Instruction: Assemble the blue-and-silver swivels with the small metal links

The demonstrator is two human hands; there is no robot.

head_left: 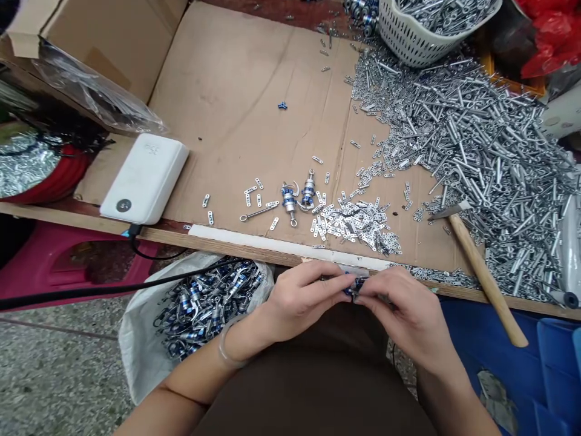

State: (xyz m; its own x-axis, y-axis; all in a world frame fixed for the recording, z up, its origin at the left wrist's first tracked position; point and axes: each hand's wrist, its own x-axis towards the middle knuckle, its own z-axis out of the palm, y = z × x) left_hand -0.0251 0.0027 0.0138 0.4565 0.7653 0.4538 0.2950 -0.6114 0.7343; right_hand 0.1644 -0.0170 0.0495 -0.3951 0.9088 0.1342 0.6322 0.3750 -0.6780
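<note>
Both hands meet at the front edge of the workbench, pinching one small blue and silver metal fitting [356,283] between the fingertips. My left hand [306,293] is closed on its left side, with a bracelet at the wrist. On the right side my right hand [403,306] grips it with thumb and fingers. Most of the fitting is hidden by the fingers. Beyond the hands, two blue and silver fittings with hooks and eye ends [289,203] lie on the cardboard. Beside them is a pile of small flat metal plates with holes [358,223] and one loose eye bolt [259,211].
A hammer [488,278] lies across the bench edge at right, before a large heap of eye bolts [481,133]. A white basket [408,36] stands behind. At left sit a power bank [144,178] and a cardboard box [109,48]. Below hangs a white sack [136,339] of similar fittings.
</note>
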